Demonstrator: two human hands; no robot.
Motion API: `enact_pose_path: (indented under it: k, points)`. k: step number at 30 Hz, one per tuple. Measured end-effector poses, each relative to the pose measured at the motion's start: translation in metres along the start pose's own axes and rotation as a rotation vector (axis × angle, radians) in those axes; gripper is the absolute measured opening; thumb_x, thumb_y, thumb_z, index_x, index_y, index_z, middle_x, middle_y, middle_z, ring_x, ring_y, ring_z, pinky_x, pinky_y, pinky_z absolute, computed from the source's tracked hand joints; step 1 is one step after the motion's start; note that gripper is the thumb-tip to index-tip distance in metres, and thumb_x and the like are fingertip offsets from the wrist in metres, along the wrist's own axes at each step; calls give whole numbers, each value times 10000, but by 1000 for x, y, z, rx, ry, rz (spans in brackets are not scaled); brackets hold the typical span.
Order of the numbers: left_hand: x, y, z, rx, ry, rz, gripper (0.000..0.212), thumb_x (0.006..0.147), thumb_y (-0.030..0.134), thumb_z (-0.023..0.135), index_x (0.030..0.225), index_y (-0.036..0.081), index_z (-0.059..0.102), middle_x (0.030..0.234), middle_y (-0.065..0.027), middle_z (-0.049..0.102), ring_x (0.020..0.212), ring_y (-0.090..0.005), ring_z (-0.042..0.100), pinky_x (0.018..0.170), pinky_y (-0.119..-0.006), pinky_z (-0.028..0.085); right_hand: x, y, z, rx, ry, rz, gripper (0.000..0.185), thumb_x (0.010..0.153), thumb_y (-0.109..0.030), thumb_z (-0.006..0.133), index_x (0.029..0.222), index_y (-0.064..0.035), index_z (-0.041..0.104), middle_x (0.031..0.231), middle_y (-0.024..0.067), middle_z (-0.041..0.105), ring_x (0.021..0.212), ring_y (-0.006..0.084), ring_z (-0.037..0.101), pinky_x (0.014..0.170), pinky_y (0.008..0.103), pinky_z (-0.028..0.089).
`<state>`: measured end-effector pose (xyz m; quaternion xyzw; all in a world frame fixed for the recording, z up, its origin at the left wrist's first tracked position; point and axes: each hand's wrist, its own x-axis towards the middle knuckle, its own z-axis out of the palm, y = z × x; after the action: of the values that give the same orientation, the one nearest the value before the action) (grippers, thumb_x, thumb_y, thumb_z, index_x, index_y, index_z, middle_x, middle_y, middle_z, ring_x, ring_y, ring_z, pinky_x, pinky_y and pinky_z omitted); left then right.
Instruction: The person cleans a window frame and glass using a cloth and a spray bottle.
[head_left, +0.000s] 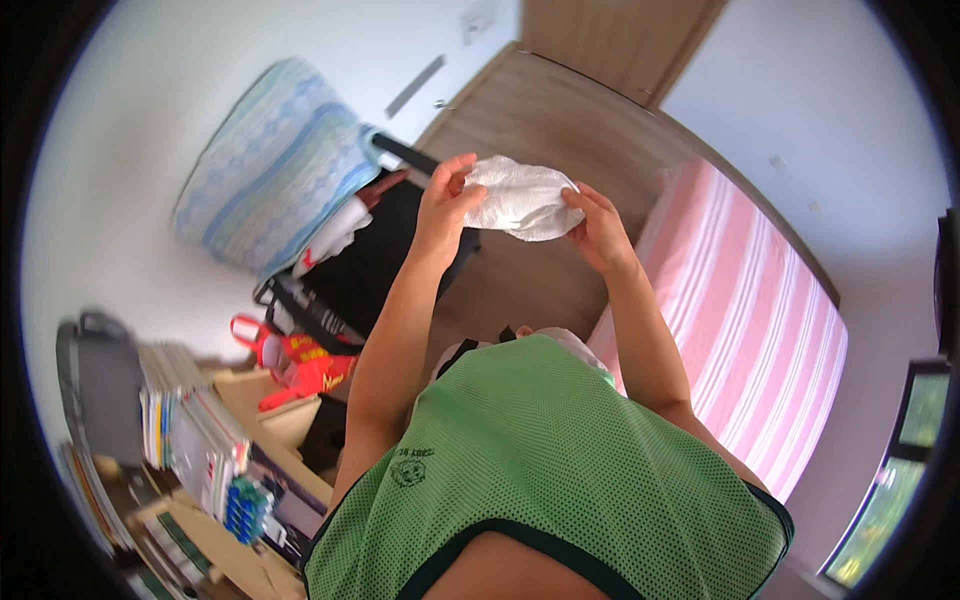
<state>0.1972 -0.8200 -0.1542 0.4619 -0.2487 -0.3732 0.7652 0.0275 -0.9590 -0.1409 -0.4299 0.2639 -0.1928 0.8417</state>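
Observation:
A white, textured cloth or paper towel (521, 196) is held up in front of my body, stretched between both hands. My left hand (442, 206) pinches its left edge between thumb and fingers. At the opposite end, my right hand (598, 225) grips the edge with the thumb on top. The sheet sags slightly and folds along its lower edge. Wood-look floor (555, 112) lies beneath it.
To the left stands a black chair (352, 262) with a blue-patterned towel (277, 172) over it. Red bags (307, 371) and stacked books (199, 420) sit nearer me. A pink-striped bed (735, 300) is at right, a wooden door (607, 45) beyond.

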Motion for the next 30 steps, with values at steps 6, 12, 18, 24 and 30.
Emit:
enact_pose_path:
  k: [6,12,18,24,30]
  points:
    - [92,-62,118,242,-199,29,539,823,2,573,1334,64,411,1059,-106,614,899,-155,588,810,-282,462,-6,-41,-102,119,179,-175,204,898,-155,565,1074,-53,579,972,6,616,896,102,595,788,282,497]
    - [133,-116,217,749,-548,268,544,810,40,582,1330,119,442,1050,-76,666,941,-208,590,810,-315,470,13,-61,-167,343,489,-305,285,928,-218,506,1147,-40,547,1012,51,620,940,144,599,766,327,514]
    - [211,-156,268,789,-879,492,437,814,63,605,1242,134,548,1016,-67,660,944,-193,590,737,-309,508,64,-108,-227,531,487,-413,279,921,-171,508,1147,-8,527,1055,96,604,928,198,614,775,345,522]
    - [344,-177,314,569,-773,12,391,865,172,619,1234,65,545,1161,-59,603,1001,-122,568,820,-277,472,120,-181,-283,479,799,-380,281,892,-92,502,1158,-7,520,1070,103,599,951,214,609,776,356,518]
    - [412,-211,370,402,-1019,-335,432,872,195,630,1242,6,513,1112,-81,592,948,-112,570,838,-275,466,155,-220,-333,529,816,-457,316,874,-86,482,1177,-7,514,1074,96,601,971,209,601,798,355,507]
